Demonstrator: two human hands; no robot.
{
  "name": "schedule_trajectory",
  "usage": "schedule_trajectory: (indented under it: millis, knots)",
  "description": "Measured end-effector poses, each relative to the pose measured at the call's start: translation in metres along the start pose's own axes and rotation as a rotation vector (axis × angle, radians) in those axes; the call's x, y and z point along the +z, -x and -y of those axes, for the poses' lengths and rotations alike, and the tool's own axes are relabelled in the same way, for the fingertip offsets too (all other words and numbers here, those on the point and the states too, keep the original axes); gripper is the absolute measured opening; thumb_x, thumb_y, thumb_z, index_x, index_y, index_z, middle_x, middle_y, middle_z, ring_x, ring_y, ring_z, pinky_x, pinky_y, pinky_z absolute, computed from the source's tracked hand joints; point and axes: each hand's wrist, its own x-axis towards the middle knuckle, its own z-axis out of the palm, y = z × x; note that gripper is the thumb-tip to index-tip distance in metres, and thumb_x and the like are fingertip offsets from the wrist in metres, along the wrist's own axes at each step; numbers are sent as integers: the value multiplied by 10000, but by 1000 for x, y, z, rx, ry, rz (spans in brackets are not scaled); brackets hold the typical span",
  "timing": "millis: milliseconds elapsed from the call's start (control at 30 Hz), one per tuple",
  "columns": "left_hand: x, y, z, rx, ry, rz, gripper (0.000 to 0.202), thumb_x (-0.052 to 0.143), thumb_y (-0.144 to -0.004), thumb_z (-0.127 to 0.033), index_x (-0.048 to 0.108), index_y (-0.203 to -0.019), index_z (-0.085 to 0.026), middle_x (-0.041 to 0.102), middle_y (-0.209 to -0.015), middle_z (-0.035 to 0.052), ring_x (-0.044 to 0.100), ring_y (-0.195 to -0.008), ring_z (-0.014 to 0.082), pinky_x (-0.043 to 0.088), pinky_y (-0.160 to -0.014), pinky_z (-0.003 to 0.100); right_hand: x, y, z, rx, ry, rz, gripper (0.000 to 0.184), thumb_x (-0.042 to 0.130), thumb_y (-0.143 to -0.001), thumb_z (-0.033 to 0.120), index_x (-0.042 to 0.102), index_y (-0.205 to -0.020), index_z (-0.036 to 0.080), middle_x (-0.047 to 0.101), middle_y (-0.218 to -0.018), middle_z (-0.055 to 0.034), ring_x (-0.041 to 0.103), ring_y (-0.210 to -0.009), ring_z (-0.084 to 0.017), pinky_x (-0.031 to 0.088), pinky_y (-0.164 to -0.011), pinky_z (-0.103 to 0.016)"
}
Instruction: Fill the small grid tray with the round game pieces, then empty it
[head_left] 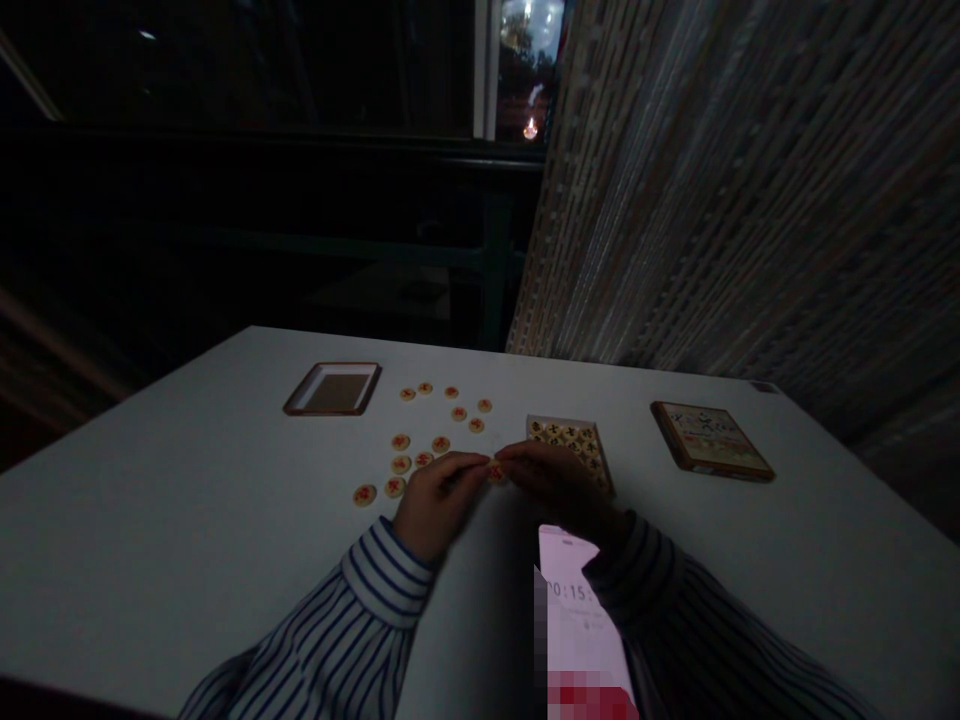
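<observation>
Nearest, below the right fingers and partly behind the striped right sleeve [645,570], a lit phone [585,620] lies on the white table [465,630]. Ahead of it the left hand [439,500] and right hand [559,485] meet, the fingers of each drawn nearly together on one red-marked disc [496,474], held between them (whether it also rests on the table I cannot tell)

Just beyond the right fingers, and partly hidden by them, is a shallow box [562,418] with dark-marked discs [570,436] in close rows. Left of and beyond the left fingers, a dozen or so loose red-marked discs [441,443] lie scattered. By the look of it, the dark-marked ones are put in order, while the red ones remain to be dealt with, beginning with the one in hand; the hidden part of the box cannot be judged. Farther off stand an open tray [371,388], left of the fingers, and a closed case [716,440], right of them

As for writing, the phone reads "00:15", the rest covered or blurred; the discs bear single Chinese characters, mostly too small to read; bold dark characters on the case are illegible, and no brand shows
</observation>
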Motion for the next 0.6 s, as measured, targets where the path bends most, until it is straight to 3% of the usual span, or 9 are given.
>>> schedule_trajectory:
  millis: [200,600]
  knots:
    - [2,-2,-3,-177,170,-16,173,640,-684,-306,677,-781,-168,699,-735,40,635,-690,155,508,-660,265,1,0,-1,-6,34,16,150,537,-806,250,651,-873,179,689,-813,-30,625,-741,-132,483,-650,-250]
    - [0,-5,-10,-311,335,-41,246,703,-604,-348,671,-746,-150,702,-689,42,649,-666,167,520,-661,282,1,1,1,33,61,-26,156,543,-799,264,634,-895,181,690,-806,-36,633,-735,-139,491,-640,-246]
